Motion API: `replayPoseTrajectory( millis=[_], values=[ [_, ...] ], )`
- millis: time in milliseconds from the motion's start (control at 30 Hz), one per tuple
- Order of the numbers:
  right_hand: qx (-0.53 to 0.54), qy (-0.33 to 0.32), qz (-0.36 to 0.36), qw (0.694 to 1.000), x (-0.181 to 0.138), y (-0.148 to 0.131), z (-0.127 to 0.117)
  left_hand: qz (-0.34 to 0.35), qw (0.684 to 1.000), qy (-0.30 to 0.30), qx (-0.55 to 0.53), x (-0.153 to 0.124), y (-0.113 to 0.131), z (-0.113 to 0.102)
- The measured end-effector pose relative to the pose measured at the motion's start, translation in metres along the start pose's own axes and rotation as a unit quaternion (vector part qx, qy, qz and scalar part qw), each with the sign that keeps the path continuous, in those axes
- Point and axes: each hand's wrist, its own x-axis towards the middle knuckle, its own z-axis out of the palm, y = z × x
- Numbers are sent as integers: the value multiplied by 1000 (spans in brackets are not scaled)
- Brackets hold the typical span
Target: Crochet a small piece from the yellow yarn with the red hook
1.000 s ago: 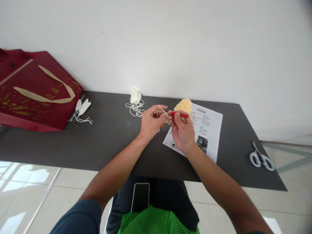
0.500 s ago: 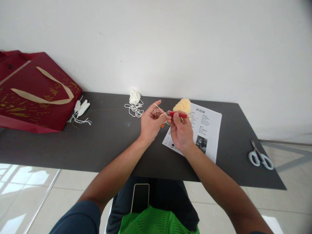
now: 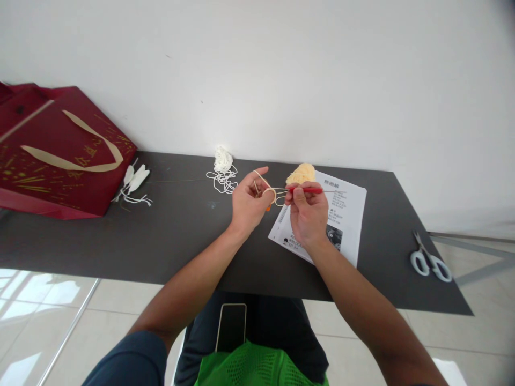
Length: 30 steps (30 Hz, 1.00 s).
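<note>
My right hand point(image 3: 309, 217) is closed round the red handle of a crochet hook point(image 3: 309, 190), whose thin shaft points left. Pale yellow yarn point(image 3: 277, 197) stretches in a loop between the hook and my left hand point(image 3: 250, 201). The fingers of my left hand pinch that yarn, and one strand runs over the raised index finger. A small orange piece point(image 3: 268, 208) shows under the left thumb; its kind is unclear. Behind my right hand lies a ball of yellow yarn point(image 3: 302, 173), resting partly by the printed sheets point(image 3: 350, 214).
White yarn point(image 3: 222, 161) lies loosely tangled near the wall. To the left are white knitted pieces with tails point(image 3: 135, 179) beside a dark red gift bag point(image 3: 60, 155). Scissors point(image 3: 428, 260) rest at the right end of the dark table point(image 3: 181, 225). A phone point(image 3: 231, 326) lies on my lap.
My right hand has drawn the crochet hook to the right, away from my left hand, and the yarn between them now forms a longer loop. My left hand stays about where it was.
</note>
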Motion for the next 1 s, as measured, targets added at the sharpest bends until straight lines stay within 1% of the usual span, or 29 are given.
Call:
replayPoseTrajectory(
  millis=[200, 533, 767, 867, 1000],
  values=[
    [-16, -6, -44, 999, 0, -3, -2, 1, 1000, 10, -6, 0, 1, 0],
    [-58, 1, -88, 994, -5, 0, -1, 2, 1000, 21, -3, 1, 1, -1],
    [-129, 6, -136, 982, -17, 1, 3, 28, 998, 53, 30, -1, 1, -2],
    [-156, -5, -151, 976, -21, 5, 2, 34, 997, 70, 30, -1, 0, -2],
    [-191, -28, -154, 969, -24, 7, -2, 32, 996, 88, 15, 1, -2, -2]
  ],
)
